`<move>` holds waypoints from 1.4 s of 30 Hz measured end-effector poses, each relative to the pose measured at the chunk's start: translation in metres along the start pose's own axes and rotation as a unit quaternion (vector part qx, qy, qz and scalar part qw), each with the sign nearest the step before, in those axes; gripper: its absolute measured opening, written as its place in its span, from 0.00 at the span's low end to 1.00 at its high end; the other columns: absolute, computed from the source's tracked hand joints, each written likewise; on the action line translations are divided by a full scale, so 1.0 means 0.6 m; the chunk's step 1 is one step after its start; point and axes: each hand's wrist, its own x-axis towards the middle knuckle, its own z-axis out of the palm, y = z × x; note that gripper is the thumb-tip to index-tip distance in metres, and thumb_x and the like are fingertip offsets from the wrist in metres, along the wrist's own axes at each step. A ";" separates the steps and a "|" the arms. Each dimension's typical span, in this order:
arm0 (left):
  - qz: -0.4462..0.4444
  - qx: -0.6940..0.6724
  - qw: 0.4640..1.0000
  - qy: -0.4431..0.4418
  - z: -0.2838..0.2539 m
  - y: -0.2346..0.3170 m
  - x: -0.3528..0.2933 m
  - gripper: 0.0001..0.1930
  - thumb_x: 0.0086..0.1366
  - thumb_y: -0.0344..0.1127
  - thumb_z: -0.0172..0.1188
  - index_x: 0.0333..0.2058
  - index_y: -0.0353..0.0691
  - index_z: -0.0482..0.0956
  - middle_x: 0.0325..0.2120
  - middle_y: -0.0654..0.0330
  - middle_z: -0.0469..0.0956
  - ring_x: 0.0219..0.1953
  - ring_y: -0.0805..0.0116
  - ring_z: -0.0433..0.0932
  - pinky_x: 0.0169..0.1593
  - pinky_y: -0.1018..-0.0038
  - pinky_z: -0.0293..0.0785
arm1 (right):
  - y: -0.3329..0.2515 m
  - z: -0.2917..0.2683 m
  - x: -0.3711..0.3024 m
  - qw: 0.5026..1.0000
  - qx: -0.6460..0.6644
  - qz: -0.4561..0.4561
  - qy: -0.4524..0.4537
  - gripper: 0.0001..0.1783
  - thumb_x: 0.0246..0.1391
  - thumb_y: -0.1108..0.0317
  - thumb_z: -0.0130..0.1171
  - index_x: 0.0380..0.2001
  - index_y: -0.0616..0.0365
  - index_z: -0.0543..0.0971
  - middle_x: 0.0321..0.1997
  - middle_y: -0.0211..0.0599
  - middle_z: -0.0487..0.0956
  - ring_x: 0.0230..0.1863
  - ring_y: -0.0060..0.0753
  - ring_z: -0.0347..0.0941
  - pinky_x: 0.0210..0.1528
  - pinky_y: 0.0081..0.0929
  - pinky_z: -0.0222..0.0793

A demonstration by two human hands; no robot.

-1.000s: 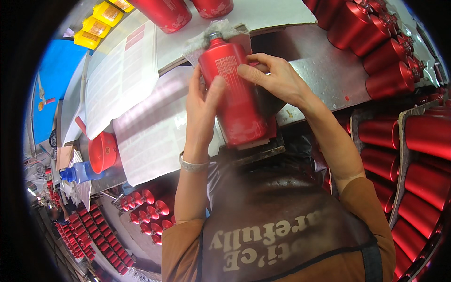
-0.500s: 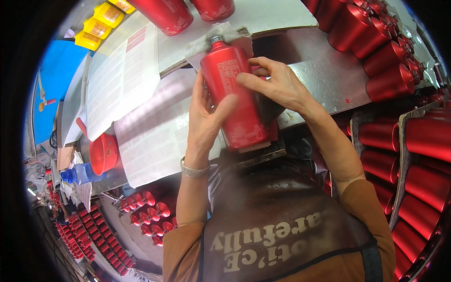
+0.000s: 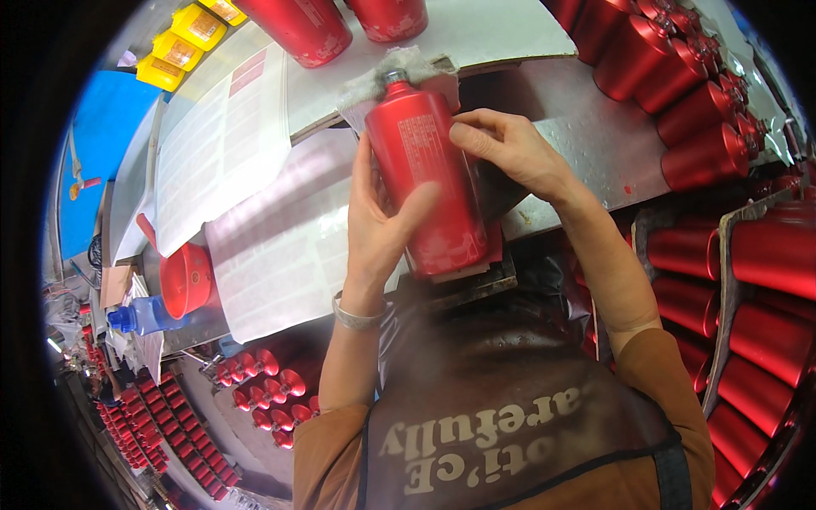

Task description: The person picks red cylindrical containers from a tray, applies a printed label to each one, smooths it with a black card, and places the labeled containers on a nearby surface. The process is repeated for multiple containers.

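Note:
A red bottle with a short grey neck, pale small print and a pale pattern near its base lies tilted in front of me, its neck pointing away. My left hand grips its left side, the thumb lying across the front. On the bottle's right edge, near the shoulder, rest the thumb and bent fingers of my right hand; some fingertips are hidden behind it. Crumpled clear plastic wrap lies around the neck end. Beneath the base shows the edge of a dark support.
White printed sheets cover the table's left part, beside a red dipper and a blue-capped bottle. Two red containers stand at the far edge. Red bottles crowd the right, a rack and the floor.
The bottle has shifted slightly right and toward me, with my left hand on it. My right thumb has slid off the bottle's front to its right edge.

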 end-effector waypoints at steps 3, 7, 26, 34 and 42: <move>0.005 0.012 1.000 0.008 0.006 0.002 -0.003 0.51 0.60 0.30 0.71 0.72 0.29 0.43 0.62 0.48 0.67 0.61 0.63 0.72 0.62 0.67 0.71 | 0.008 -0.006 0.006 1.000 0.014 0.007 0.021 0.36 0.61 0.44 0.63 0.56 0.70 0.76 0.47 0.35 0.81 0.46 0.23 0.75 0.53 0.24 0.70; 0.001 0.015 1.000 0.013 0.010 0.005 -0.003 0.52 0.59 0.31 0.71 0.72 0.28 0.42 0.61 0.47 0.68 0.60 0.63 0.73 0.61 0.67 0.72 | 0.005 -0.004 0.008 0.999 -0.040 -0.018 0.027 0.37 0.61 0.44 0.63 0.55 0.71 0.76 0.47 0.39 0.83 0.46 0.24 0.77 0.52 0.24 0.72; 0.011 0.039 0.999 0.013 0.004 0.007 -0.004 0.53 0.58 0.33 0.73 0.72 0.26 0.44 0.60 0.46 0.70 0.59 0.63 0.73 0.60 0.68 0.72 | -0.068 -0.013 0.020 0.973 -0.055 -0.217 -0.056 0.20 0.57 0.72 0.61 0.54 0.58 0.79 0.46 0.33 0.82 0.44 0.22 0.79 0.48 0.20 0.75; 0.006 0.071 0.997 0.023 -0.001 -0.003 0.000 0.51 0.59 0.33 0.72 0.72 0.28 0.46 0.58 0.49 0.72 0.58 0.65 0.74 0.59 0.70 0.73 | -0.106 0.003 0.067 0.834 -0.332 -0.431 -0.091 0.16 0.51 0.75 0.60 0.45 0.60 0.81 0.42 0.43 0.84 0.43 0.45 0.81 0.46 0.33 0.76; -0.031 -0.032 0.990 0.132 -0.056 -0.024 -0.028 0.42 0.73 0.44 0.57 0.74 0.33 0.42 0.68 0.45 0.60 0.67 0.55 0.68 0.65 0.65 0.67 | -0.121 0.055 -0.036 0.776 -0.434 -0.451 -0.077 0.14 0.45 0.75 0.67 0.38 0.54 0.83 0.36 0.37 0.82 0.37 0.41 0.79 0.42 0.35 0.77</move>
